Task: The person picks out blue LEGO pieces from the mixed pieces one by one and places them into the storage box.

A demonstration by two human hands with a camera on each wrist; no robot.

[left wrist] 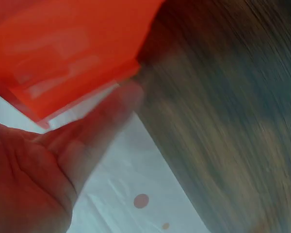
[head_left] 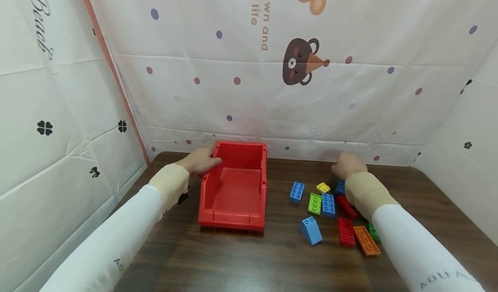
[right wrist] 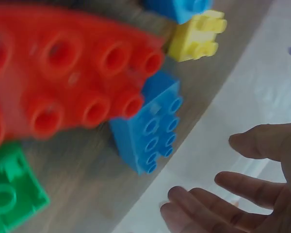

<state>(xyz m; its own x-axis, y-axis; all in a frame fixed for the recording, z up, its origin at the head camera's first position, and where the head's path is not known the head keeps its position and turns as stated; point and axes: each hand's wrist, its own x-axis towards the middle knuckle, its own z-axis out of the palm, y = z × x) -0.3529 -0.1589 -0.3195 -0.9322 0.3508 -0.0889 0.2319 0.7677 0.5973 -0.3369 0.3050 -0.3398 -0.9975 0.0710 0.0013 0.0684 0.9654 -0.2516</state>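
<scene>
At right wrist only, right hand [right wrist: 281,194] shows fingers [right wrist: 247,188].

Setting: screened off; home or workplace unclear
Sheeting [head_left: 256,102]: creased, cartoon-printed, on three sides
Table [head_left: 280,261]: dark wood-grain

- We wear a white left sleeve [head_left: 113,240] and a white right sleeve [head_left: 420,251], both long and plain but for some lettering.
- Our lettering is dark capitals, partly cut off, on each forearm.
- We have a wide cream left cuff [head_left: 170,182] and a matching right cuff [head_left: 365,192].
- Under our left wrist sits a small black piece [head_left: 182,198], too small to identify.
</scene>
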